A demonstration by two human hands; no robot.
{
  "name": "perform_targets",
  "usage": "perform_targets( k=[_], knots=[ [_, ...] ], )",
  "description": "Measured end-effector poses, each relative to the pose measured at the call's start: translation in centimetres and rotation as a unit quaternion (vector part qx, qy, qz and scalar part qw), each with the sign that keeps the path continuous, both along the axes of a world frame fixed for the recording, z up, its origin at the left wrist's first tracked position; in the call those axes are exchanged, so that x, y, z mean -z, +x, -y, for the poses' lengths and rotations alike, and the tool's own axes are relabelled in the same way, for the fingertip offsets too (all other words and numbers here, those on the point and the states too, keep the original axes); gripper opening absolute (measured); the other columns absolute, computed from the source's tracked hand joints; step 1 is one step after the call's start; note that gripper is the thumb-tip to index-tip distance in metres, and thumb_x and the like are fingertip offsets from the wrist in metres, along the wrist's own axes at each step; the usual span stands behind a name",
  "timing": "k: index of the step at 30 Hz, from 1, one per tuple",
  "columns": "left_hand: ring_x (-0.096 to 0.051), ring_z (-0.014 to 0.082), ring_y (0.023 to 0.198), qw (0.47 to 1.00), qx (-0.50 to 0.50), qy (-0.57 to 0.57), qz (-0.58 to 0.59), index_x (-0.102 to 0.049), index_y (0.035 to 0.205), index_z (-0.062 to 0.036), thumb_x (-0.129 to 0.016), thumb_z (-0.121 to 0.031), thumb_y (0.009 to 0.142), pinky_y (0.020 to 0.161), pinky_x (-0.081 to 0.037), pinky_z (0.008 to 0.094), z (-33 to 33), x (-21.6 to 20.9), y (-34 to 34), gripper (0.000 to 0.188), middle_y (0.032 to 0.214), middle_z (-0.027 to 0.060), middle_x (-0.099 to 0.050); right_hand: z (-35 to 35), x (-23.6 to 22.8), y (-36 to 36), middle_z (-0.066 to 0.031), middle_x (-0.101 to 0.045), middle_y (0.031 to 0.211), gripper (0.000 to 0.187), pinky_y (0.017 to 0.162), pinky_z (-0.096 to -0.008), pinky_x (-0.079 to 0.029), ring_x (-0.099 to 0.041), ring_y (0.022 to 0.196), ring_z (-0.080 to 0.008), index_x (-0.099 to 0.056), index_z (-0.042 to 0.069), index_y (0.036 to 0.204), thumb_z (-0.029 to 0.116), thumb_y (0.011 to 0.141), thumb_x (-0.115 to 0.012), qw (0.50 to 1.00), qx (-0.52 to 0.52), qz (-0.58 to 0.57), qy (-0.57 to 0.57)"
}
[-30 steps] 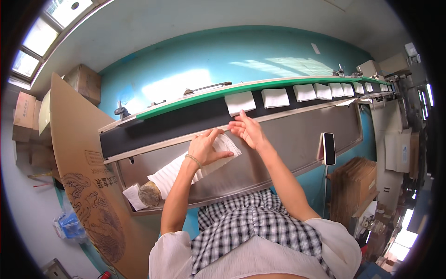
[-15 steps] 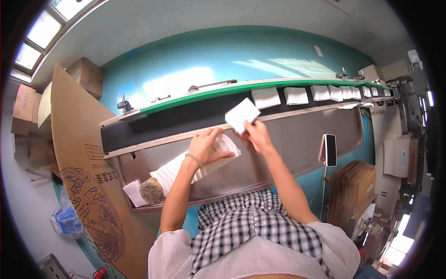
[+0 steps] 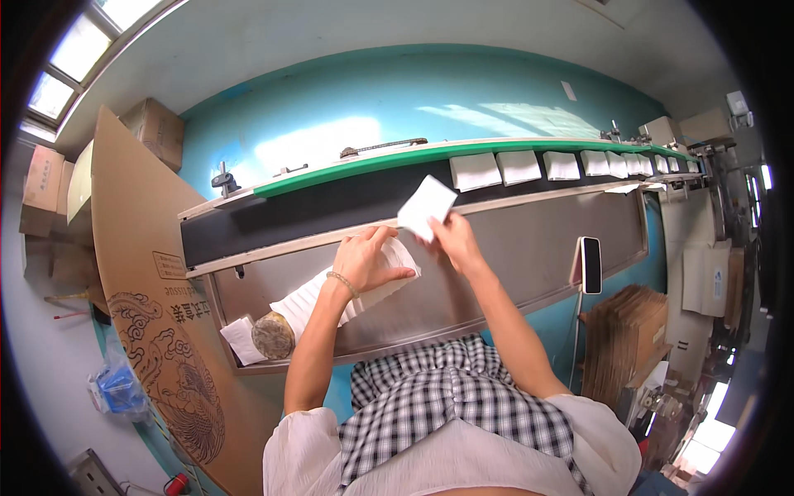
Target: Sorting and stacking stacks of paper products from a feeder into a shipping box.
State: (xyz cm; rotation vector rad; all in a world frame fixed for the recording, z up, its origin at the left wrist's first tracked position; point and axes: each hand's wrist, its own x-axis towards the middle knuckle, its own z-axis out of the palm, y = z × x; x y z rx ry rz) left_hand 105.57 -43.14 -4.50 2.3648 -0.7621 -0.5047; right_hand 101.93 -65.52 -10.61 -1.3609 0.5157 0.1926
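A slanting row of folded white tissues (image 3: pixel 310 299) lies on the metal tabletop (image 3: pixel 529 227). My left hand (image 3: pixel 370 260) is closed around its upper right end, thumb on the near side and fingers over the far side. A round, mottled brownish block (image 3: pixel 273 335) stands against the row's lower left end. Just right of the row, my right hand (image 3: pixel 455 242) pinches a folded white tissue (image 3: pixel 427 207) by its lower right edge, tilted over the wooden rail. Behind it, several folded white tissues (image 3: pixel 519 168) sit spaced along a black conveyor belt (image 3: pixel 306 208).
A green strip (image 3: pixel 347 171) borders the belt's far side. A large printed cardboard sheet (image 3: pixel 136 248) stands at the left. To the right are a phone on a stand (image 3: pixel 590 266) and a stack of flattened cardboard (image 3: pixel 624 343). A loose white tissue (image 3: pixel 240 341) lies beside the round block.
The tissues on the belt have shifted right, and another sits at the row's left end. My right hand holds a tissue in almost the same place. My left hand stays on the row.
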Motion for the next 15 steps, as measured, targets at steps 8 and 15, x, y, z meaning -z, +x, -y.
perform_targets(
  k=[8, 15],
  knots=[
    [-0.063, 0.0324, 0.11, 0.999, 0.009, -0.007, 0.052, -0.058, 0.121, -0.0136, -0.08, -0.066, 0.064, 0.094, -0.046, 0.0456, -1.2, -0.3, -0.3, 0.081, 0.121, 0.0126, -0.064, -4.9, -2.2, -3.9, -0.006, -0.068, 0.092, 0.04, 0.07, -0.0274, -0.051, -0.062, 0.079, -0.0108, -0.063, -0.001, 0.114, 0.033, 0.095, -0.069, 0.977, -0.132, 0.047, -0.163],
    [-0.064, 0.0325, 0.11, 1.0, -0.003, -0.007, -0.008, -0.058, 0.122, -0.0142, -0.08, -0.066, 0.064, 0.093, -0.047, 0.0462, -2.2, -0.2, -0.4, 0.081, 0.12, 0.013, -0.065, -1.1, -0.8, 0.1, -0.0091, -0.069, 0.099, 0.025, 0.067, -0.0272, -0.053, -0.065, 0.08, -0.0112, -0.059, -0.004, 0.113, 0.014, 0.096, -0.063, 0.999, -0.022, -0.021, -0.038]
  ],
)
